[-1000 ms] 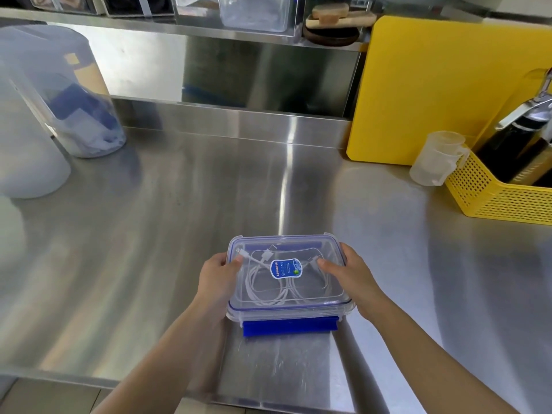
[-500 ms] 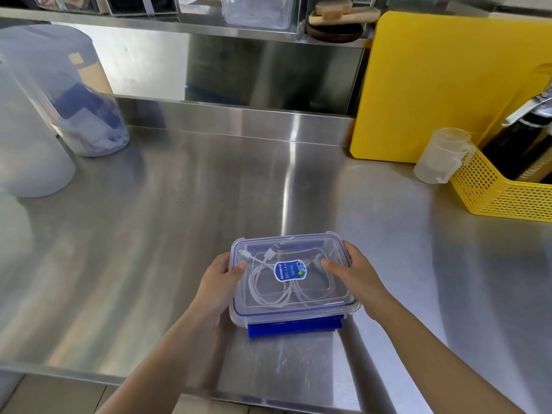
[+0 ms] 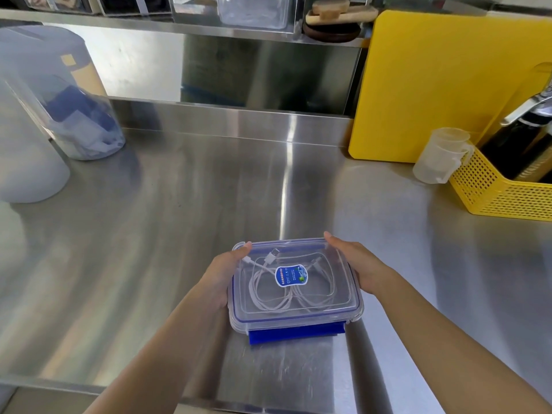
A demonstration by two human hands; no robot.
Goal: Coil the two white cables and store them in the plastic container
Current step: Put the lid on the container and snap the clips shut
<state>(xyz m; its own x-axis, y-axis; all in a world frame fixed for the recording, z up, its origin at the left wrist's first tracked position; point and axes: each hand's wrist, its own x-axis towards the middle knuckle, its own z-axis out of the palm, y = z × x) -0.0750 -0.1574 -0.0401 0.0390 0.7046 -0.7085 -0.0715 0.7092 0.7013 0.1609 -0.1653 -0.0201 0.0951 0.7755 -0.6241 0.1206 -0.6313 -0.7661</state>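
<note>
A clear plastic container (image 3: 352, 309) with a blue-trimmed lid and a blue label sits on the steel counter near its front edge. Through the lid I see the two white cables (image 3: 268, 297) coiled side by side inside. A blue latch flap (image 3: 295, 334) sticks out at the container's near side. My left hand (image 3: 224, 273) holds the container's left side, fingertips reaching its far left corner. My right hand (image 3: 358, 264) grips the right side, fingers along the far right edge.
A yellow cutting board (image 3: 442, 85) leans at the back right. Beside it stand a clear measuring cup (image 3: 439, 156) and a yellow perforated basket (image 3: 501, 192) with dark bottles. Large translucent tubs (image 3: 74, 115) stand at the back left. A shelf runs above the backsplash.
Both hands have slid from the top of the lid out to the container's sides, with fingers now at the far corners. The container has barely moved.
</note>
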